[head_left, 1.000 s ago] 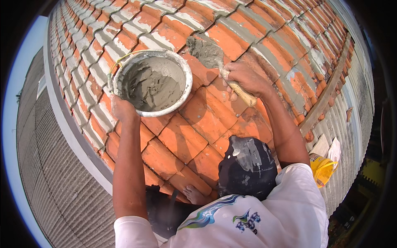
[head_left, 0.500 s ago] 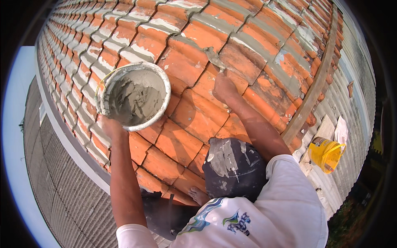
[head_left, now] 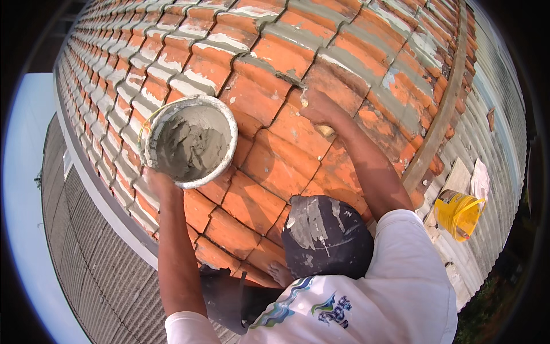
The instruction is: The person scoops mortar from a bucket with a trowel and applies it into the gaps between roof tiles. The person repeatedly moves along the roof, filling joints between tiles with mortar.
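My left hand [head_left: 162, 182] grips a pale, mortar-caked bucket [head_left: 229, 139] by its near left side; grey mortar [head_left: 192, 146] lies inside, and a thin handle loops at its far left. My right hand [head_left: 322, 113] is closed on the wooden handle [head_left: 326, 130] of a trowel. Its grey-smeared blade [head_left: 289, 78] points away from me, low over a joint between orange roof tiles [head_left: 272, 157]; whether it touches them I cannot tell. Many tiles around and beyond carry grey and whitish streaks. My bent knee [head_left: 326, 241] in dark cloth is below the right hand.
A wooden batten [head_left: 435, 137] runs along the tiles' right edge. Beyond it, corrugated sheeting [head_left: 498, 149] holds a yellow bucket [head_left: 458, 213], a board and a white crumpled item [head_left: 479, 179]. A pale strip [head_left: 91, 189] borders the left edge, with grey corrugated roofing [head_left: 91, 269] beyond. My bare foot [head_left: 279, 272] rests on tiles.
A second ago the trowel carried a heap of mortar; now little shows on its blade, which is tilted at the joint. The bucket sits lower in the picture, and the view has shifted slightly.
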`<state>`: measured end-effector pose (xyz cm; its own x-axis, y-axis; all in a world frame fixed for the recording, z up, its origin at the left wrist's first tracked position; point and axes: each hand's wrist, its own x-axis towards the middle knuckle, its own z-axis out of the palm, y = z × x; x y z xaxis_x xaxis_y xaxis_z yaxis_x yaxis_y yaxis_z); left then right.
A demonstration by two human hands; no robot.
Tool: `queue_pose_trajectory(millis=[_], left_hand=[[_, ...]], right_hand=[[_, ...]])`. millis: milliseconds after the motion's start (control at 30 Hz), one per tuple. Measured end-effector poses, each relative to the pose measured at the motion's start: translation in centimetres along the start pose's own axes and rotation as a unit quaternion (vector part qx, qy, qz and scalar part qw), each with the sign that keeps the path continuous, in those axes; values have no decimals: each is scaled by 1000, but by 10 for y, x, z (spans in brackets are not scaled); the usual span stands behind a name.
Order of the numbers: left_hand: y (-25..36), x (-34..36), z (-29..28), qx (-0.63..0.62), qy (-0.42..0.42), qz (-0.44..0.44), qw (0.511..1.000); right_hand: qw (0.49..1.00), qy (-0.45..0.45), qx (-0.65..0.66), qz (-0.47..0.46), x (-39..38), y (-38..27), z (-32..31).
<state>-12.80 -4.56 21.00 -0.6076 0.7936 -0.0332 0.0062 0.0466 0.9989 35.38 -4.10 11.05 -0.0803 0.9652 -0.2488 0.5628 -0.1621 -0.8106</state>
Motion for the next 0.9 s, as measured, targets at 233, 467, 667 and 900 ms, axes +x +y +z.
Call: queue_pose_trajectory(millis=[233, 467, 667, 900], left_hand=[[0, 5, -5, 28, 30, -7, 999], [6, -4, -1, 45, 43, -21, 998], [9, -5, -2, 41, 17, -23, 999], [1, 6, -5, 48, 37, -8, 998]], right_hand=[[995, 77, -45, 50, 33, -25, 50], [993, 73, -95, 14, 9, -31, 87], [982, 149, -116, -23, 38, -52, 56], [985, 103, -138, 10, 14, -4, 52]])
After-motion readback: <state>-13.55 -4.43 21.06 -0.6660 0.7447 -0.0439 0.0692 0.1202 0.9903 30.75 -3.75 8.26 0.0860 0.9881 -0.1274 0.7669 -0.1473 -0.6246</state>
